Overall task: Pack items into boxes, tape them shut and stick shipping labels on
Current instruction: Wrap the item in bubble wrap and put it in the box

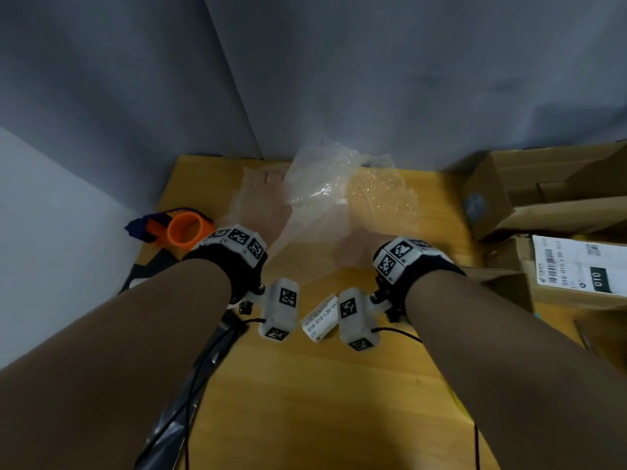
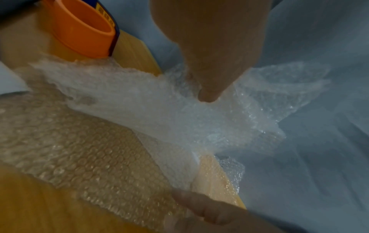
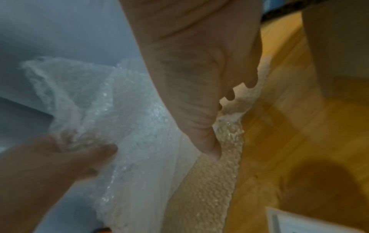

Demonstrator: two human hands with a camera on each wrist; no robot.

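A: Where's the bubble wrap (image 1: pixel 325 195)?

B: Far middle of the wooden counter (image 1: pixel 339 385), up against the grey curtain (image 1: pixel 373 79). It lies as a crumpled sheet with its long axis running left to right, the far edge bunched upward.

A: And the hands?

B: The left hand (image 1: pixel 263 201) grips a gathered fold at the sheet's left part, fingers curled into the plastic. The right hand (image 1: pixel 356 247) pinches the near right edge between thumb and fingers.

A: Anything beside them?

B: An orange tape dispenser (image 1: pixel 179 228) sits at the counter's left edge, near the left wrist. Cardboard boxes (image 1: pixel 529 191) stand at the right, one nearer box bearing a shipping label (image 1: pixel 576 266). A small printed label (image 1: pixel 320 318) lies between the wrists.
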